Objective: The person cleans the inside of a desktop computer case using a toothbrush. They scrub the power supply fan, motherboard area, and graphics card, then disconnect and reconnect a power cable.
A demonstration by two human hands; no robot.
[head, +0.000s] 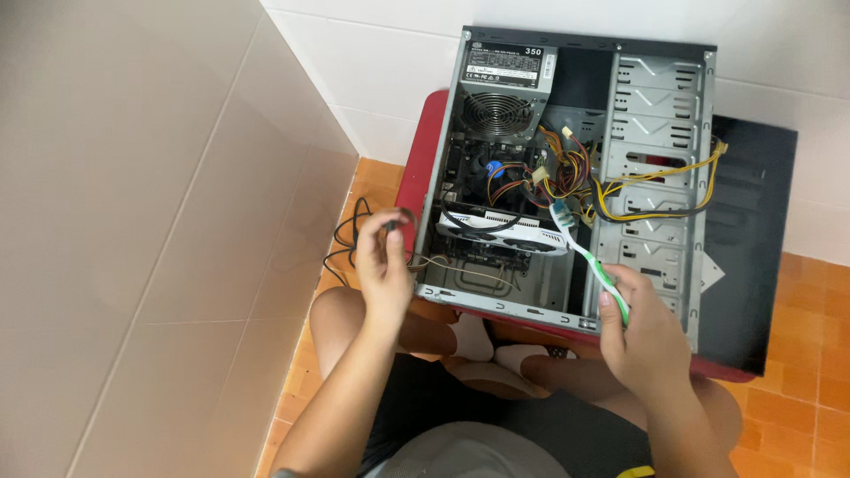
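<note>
Glossy white wall tiles meet an orange tiled floor (pixel 810 398) in a corner, and against the wall stands an open computer case (pixel 567 177) of bare grey sheet metal, lying on its side on a red stool (pixel 414 181). At the case's upper left sits a boxy power supply (pixel 505 93) with a round wire fan grille and a rectangular grey and white label along its top edge. Below it lies a long white graphics card (pixel 505 232); right of that, bundled yellow, red and black cables (pixel 620 190) spill towards the perforated drive bays. A flat black side panel (pixel 753 239) rests to the right of the case.

The right hand (pixel 642 332), at the case's lower right corner, has its grip clamped on a green and white plastic toothbrush (pixel 589 257), bristles touching the card's right end. The left hand (pixel 385 265), just left of the case, pinches a thin dark cable (pixel 354 235) between fingertips.
</note>
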